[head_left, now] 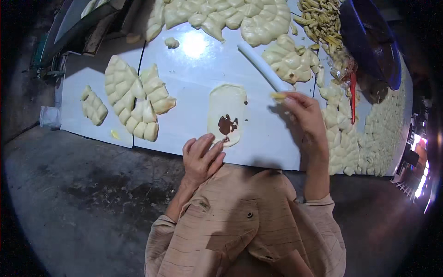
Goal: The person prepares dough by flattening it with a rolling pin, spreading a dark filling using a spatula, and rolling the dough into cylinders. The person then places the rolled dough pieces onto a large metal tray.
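A flat oblong sheet of pale dough (227, 101) lies on the white table in front of me, with a patch of dark brown, chocolate-like filling (226, 125) on its near half. My left hand (202, 156) rests at the dough's near left edge, fingers stretched and slightly apart, holding nothing. Pinched between thumb and fingertips of my right hand (307, 115) is a small yellow strip (278, 96), raised right of the dough. Just beyond it lies a white rolling pin (260, 64), slanting away to the left. A few brown specks dot the table beside the sheet.
Dough pieces (221, 16) in clusters line the far side; others (131, 94) lie at left. A heap of yellow strips (320, 23) and a blue basin (390, 51) stand far right, near a slim red object (353, 97). Dough pieces (344, 147) cover the right side.
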`<action>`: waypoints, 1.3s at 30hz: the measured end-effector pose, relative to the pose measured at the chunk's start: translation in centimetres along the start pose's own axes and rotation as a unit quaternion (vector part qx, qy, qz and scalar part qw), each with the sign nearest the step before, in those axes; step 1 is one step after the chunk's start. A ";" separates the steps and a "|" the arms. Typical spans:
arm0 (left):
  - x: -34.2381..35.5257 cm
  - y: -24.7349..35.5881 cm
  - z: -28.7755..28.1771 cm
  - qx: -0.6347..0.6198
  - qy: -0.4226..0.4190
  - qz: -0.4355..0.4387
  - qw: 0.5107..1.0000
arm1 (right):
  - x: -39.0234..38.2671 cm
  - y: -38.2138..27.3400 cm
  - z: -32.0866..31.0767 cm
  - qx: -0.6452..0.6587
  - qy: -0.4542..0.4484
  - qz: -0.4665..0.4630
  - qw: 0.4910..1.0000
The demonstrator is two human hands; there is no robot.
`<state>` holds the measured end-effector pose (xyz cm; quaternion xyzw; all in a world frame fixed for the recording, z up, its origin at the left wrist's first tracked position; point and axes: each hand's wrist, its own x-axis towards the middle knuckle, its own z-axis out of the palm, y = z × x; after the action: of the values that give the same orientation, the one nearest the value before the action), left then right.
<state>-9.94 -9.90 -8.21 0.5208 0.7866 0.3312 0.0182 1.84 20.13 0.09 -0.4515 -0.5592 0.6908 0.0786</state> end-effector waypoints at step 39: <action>5.8 -3.9 -4.2 -0.013 -0.092 0.065 0.994 | -3.5 7.1 -4.4 -0.439 0.352 -0.276 0.779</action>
<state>-17.32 -8.16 -5.21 0.5987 0.7416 0.2930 0.0755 9.85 18.50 -3.82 -0.4755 -0.8357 0.1121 0.2509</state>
